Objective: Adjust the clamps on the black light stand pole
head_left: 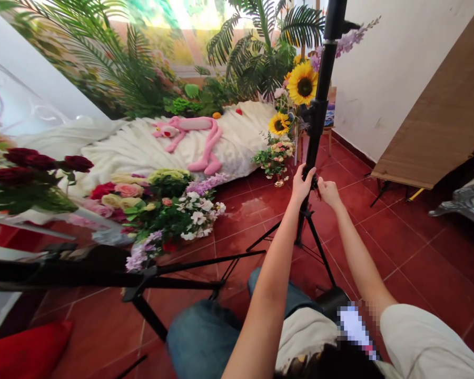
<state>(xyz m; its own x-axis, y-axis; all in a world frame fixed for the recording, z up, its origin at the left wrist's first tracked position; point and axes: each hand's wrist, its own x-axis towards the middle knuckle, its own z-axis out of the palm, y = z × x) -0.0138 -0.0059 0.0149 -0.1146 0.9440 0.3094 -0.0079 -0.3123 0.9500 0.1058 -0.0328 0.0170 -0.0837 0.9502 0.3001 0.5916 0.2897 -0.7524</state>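
A tall black stand (318, 113) rises in front of me on spread tripod legs. My left hand (302, 184) is wrapped round its pole at about the middle of the view. Just to the right, my right hand (328, 192) is closed at a small dark knob (314, 181) on the side of the pole; the fingers partly cover it. The pole passes up out of the top of the view.
Another black stand (174, 269) lies across the lower left. Flowers (174, 205), a white-draped bed (245, 131) with a pink plush toy (197, 125), and sunflowers (302, 84) stand beyond. A brown board (430, 105) leans at the right.
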